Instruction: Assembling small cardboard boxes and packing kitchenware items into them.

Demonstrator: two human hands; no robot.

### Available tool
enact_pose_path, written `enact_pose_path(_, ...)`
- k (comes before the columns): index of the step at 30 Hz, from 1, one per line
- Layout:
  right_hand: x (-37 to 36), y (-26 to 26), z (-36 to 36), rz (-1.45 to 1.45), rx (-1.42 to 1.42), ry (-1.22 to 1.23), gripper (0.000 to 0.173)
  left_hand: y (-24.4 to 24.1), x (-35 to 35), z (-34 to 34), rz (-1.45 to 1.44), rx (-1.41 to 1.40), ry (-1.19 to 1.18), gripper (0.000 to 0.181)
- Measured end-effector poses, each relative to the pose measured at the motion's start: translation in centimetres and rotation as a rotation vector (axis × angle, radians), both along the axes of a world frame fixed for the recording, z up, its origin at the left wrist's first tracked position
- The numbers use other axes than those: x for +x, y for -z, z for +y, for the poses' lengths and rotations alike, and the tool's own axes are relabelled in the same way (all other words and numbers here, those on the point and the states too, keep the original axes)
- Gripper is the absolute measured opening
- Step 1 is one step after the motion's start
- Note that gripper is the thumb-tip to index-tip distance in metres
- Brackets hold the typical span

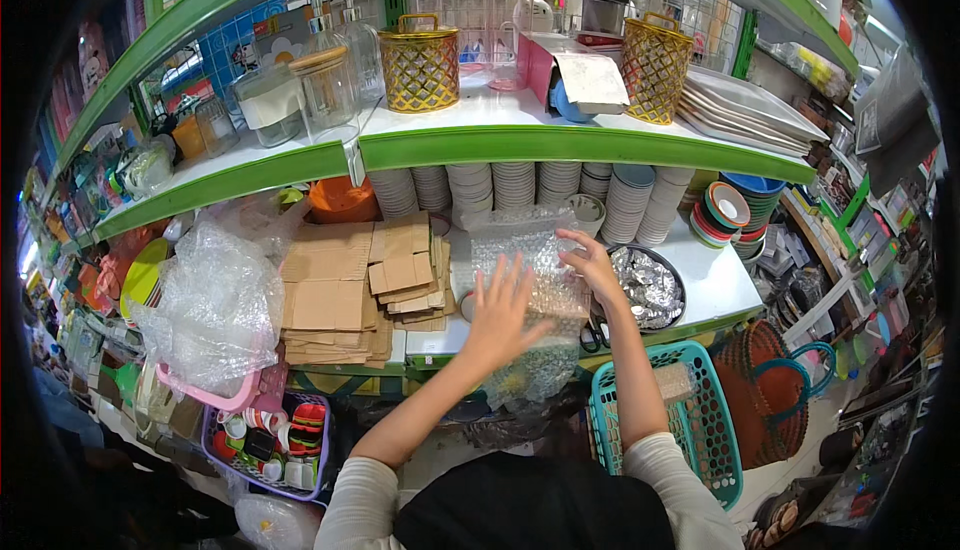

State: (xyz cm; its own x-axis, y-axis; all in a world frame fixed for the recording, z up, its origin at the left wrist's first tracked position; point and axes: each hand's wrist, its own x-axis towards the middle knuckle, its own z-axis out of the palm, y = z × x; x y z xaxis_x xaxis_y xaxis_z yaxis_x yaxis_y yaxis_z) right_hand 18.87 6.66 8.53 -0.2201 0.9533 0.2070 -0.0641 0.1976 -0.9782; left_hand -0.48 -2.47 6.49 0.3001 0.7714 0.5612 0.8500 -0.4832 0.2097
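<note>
A sheet of clear bubble wrap (525, 242) lies on the lower white shelf and hangs over its front edge. My left hand (501, 314) is over the middle of the sheet, fingers spread, with nothing in it. At the sheet's right side is my right hand (598, 269), its fingers apart and slightly bent; whether the fingertips touch the plastic is hard to tell. Black-handled scissors (595, 336) lie partly hidden beside my right forearm. Just right of that hand stands a round dark pan (679, 280) holding crumpled silver pieces. Flattened cardboard pieces (330, 272) are stacked left of the wrap.
Behind the wrap stand stacks of white cups (514, 186). The upper shelf's green edge (585, 146) overhangs them. A loose heap of bubble wrap (221, 295) fills the left. Below the lower shelf are a teal basket (731, 430) and a purple basket (326, 437) of small dishes.
</note>
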Motion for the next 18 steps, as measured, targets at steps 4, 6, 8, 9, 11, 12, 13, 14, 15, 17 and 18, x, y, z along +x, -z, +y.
enact_pose_path(4, 0.1, 1.4, 2.6, -0.013, -0.008, -0.007, 0.041, 1.5, 0.8, -3.2, 0.107, -0.121, 0.19, 0.102)
enact_pose_path(6, -0.2, 1.9, 3.8, -0.005, -0.063, -0.016, 0.047, 2.2, 0.8, -4.1, 0.111, -0.147, 0.228, 0.11)
enact_pose_path(8, -0.7, 2.4, 4.7, 0.034, -0.085, -0.042, 0.05, 2.9, 0.7, -4.7, 0.127, -0.151, 0.247, 0.111)
enact_pose_path(9, -0.8, 2.6, 5.1, 0.072, -0.105, -0.063, 0.052, 3.1, 0.7, -4.9, 0.143, -0.154, 0.271, 0.112)
enact_pose_path(11, -1.0, 3.0, 5.6, 0.054, -0.127, -0.055, 0.053, 3.2, 0.9, -5.3, 0.15, -0.149, 0.288, 0.112)
enact_pose_path(12, -1.4, 2.8, 5.6, 0.035, -0.15, -0.052, 0.055, 3.6, 0.9, -5.5, 0.188, -0.167, 0.281, 0.111)
enact_pose_path(13, -1.5, 2.5, 5.5, 0.034, -0.151, -0.057, 0.055, 4.0, 0.9, -5.7, 0.225, -0.184, 0.275, 0.111)
enact_pose_path(14, -1.4, 2.3, 5.4, 0.008, -0.2, -0.067, 0.057, 4.4, 0.9, -5.9, 0.224, -0.186, 0.271, 0.111)
enact_pose_path(15, -1.3, 2.0, 5.2, -0.017, -0.247, -0.076, 0.06, 4.9, 0.9, -6.0, 0.305, -0.195, 0.254, 0.109)
enact_pose_path(17, -1.4, 2.3, 5.3, 0.005, -0.23, -0.09, 0.062, 6.9, 1.0, -6.0, 0.385, -0.205, 0.234, 0.106)
enact_pose_path(18, -1.4, 2.3, 5.2, 0.028, -0.214, -0.098, 0.063, 7.6, 1.1, -5.9, 0.428, -0.075, 0.177, 0.1)
